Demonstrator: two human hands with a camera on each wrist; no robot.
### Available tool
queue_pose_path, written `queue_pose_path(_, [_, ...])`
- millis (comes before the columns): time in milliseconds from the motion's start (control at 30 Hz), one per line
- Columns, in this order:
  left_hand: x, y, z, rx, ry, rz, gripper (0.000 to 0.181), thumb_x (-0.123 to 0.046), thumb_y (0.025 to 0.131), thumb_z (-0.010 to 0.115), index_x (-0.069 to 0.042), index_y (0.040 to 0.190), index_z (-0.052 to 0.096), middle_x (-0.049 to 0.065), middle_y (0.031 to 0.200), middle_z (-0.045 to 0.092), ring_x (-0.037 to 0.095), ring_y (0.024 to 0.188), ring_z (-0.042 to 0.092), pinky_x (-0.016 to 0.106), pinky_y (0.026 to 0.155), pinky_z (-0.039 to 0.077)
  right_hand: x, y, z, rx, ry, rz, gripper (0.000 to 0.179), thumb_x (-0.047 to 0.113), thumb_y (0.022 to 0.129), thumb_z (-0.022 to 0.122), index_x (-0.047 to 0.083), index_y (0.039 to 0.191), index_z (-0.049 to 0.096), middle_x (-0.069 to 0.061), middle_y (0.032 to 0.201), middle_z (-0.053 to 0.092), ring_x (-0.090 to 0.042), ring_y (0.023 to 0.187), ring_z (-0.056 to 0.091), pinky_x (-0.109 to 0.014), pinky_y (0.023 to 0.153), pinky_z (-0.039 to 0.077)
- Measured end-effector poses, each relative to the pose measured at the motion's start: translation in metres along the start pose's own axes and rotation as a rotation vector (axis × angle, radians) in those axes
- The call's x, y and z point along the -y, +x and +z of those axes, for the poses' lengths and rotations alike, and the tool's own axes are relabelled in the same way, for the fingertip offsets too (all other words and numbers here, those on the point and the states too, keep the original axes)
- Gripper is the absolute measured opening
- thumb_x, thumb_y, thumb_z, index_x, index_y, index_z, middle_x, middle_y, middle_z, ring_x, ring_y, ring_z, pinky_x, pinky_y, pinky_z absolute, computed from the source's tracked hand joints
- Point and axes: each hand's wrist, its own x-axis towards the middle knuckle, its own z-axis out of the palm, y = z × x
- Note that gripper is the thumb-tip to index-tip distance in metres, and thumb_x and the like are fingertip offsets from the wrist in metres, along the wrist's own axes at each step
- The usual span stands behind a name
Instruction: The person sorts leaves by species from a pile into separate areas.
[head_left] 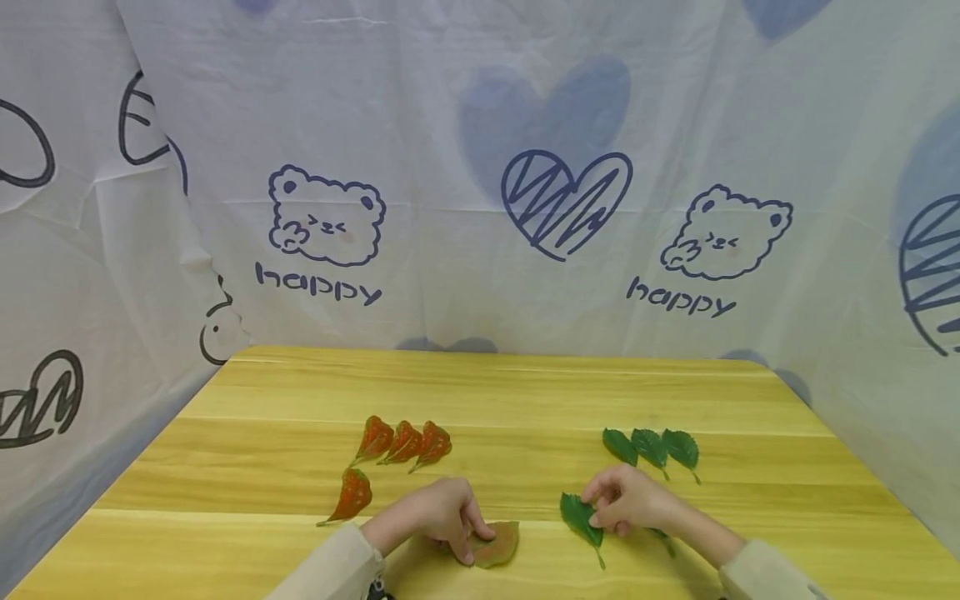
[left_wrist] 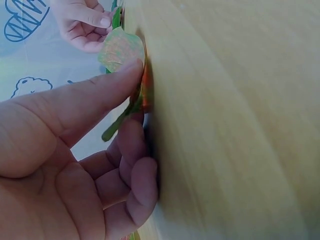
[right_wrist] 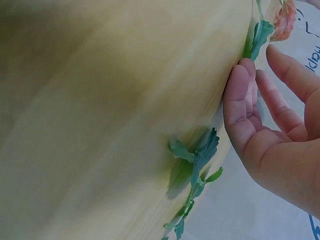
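Observation:
My left hand (head_left: 448, 515) pinches a leaf (head_left: 497, 546) between thumb and fingers, low over the table. In the left wrist view this leaf (left_wrist: 120, 50) shows a pale green and reddish face, and its green stem sticks out under the thumb. My right hand (head_left: 633, 502) is at a green toothed leaf (head_left: 580, 518), its fingertips by the leaf's right edge. The right wrist view shows the thumb apart from the other fingers (right_wrist: 239, 82), with the green leaf (right_wrist: 261, 37) just past the fingertips. Another green leaf (head_left: 664, 542) is partly hidden beneath the right hand.
Three red leaves (head_left: 405, 442) lie in a row at the left of the wooden table (head_left: 517, 396), with one more red leaf (head_left: 352, 496) nearer me. At the right is a row of three green leaves (head_left: 649, 448). A printed cloth (head_left: 450, 283) hangs behind the table.

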Motion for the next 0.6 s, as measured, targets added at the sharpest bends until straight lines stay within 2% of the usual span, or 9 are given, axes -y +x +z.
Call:
queue_pose_path(167, [0.0, -0.0011, -0.0013, 0.023, -0.021, 0.016, 0.03, 0.007, 0.058, 0.077, -0.009, 0.084, 0.073, -0.005, 0.04, 0.047, 0.004, 0.033, 0.026, 0.016, 0.033, 0.024, 0.0024, 0.0002, 0.0015, 0.008, -0.011, 0.001, 0.022, -0.004, 0.074, 0.067, -0.008, 0.094, 0.06, -0.004, 0.064, 0.053, -0.011, 0.049, 0.049, -0.019, 0.044, 0.042])
queue_pose_path(333, [0.0003, -0.0012, -0.0022, 0.036, -0.031, 0.028, 0.031, 0.007, 0.058, 0.078, -0.007, 0.085, 0.073, -0.003, 0.042, 0.05, 0.004, 0.033, 0.027, 0.015, 0.033, 0.025, 0.0036, 0.0009, 0.0021, 0.042, -0.042, -0.031, 0.023, -0.007, 0.072, 0.066, -0.009, 0.094, 0.06, -0.003, 0.062, 0.052, -0.008, 0.046, 0.045, -0.017, 0.042, 0.038])
queue_pose_path(600, [-0.0013, -0.003, -0.0008, 0.022, -0.025, 0.045, 0.031, 0.007, 0.057, 0.078, -0.004, 0.085, 0.072, 0.0, 0.046, 0.054, 0.003, 0.036, 0.032, 0.015, 0.037, 0.026, 0.0043, 0.002, 0.0033, 0.053, -0.086, -0.053, 0.022, -0.007, 0.071, 0.067, -0.007, 0.092, 0.061, -0.001, 0.061, 0.05, -0.007, 0.045, 0.042, -0.016, 0.041, 0.037])
